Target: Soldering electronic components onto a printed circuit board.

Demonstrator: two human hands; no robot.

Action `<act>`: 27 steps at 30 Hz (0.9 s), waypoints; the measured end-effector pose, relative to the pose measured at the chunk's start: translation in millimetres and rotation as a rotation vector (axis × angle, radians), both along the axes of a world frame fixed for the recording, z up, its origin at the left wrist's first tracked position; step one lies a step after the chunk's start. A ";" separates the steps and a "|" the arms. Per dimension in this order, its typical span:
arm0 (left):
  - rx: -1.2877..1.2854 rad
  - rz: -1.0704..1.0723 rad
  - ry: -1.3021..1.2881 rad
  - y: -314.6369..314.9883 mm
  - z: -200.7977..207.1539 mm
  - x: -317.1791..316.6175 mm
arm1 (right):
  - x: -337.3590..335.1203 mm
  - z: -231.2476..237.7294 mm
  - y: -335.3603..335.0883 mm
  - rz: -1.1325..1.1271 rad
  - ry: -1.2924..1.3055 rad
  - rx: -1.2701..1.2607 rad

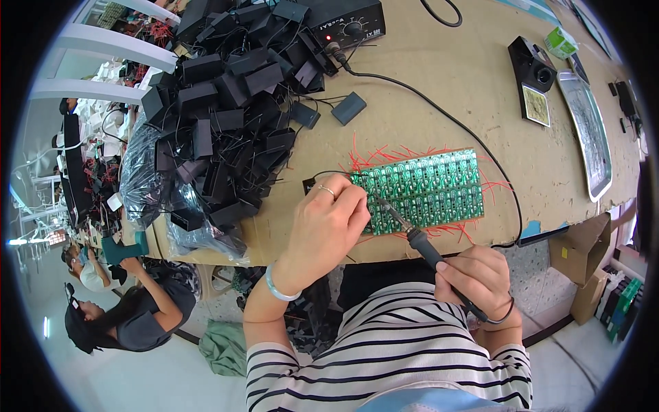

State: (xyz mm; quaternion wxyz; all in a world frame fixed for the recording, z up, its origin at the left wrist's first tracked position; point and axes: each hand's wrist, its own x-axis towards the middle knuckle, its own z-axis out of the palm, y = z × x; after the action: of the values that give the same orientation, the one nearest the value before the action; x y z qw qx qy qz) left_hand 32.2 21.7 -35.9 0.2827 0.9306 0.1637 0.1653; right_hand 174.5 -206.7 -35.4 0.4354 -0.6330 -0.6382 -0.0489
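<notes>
A green panel of circuit boards (425,187) lies on the table before me, with thin red wires sticking out around its edges. My right hand (477,278) grips a soldering iron (427,248) by its dark handle. The iron's metal tip points at the panel's left part, close to my left fingertips. At the panel's left edge, my left hand (328,223) is closed in a pinch on a thin black wire (334,172). This wire runs beside a small black box (309,185), mostly hidden behind that hand. What lies right under the fingertips is hidden.
Black boxes with wires (226,117) are heaped at the left, on plastic wrap (141,172). A soldering station (347,24) stands at the back, its cord (439,103) curving right around the panel. A black iron holder (532,65) and metal tray (587,130) lie right. Other people sit far left.
</notes>
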 end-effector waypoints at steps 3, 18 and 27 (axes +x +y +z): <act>-0.008 0.006 0.015 0.5 -1.7 -1.2 | -1.2 1.6 0.5 0.040 -0.092 -0.015; 0.031 0.008 0.016 -2.2 1.4 2.9 | 0.5 9.6 -25.5 -0.105 0.066 0.007; 0.068 0.011 0.063 -3.2 3.9 3.4 | -1.9 9.0 -31.6 -0.153 0.085 0.024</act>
State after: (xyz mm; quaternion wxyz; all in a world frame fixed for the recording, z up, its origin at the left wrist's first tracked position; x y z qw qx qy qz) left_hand 35.6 18.6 -32.0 0.2449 0.9434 0.1719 0.1431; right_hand 172.7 -238.2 -26.4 0.4647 -0.6763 -0.5681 -0.0626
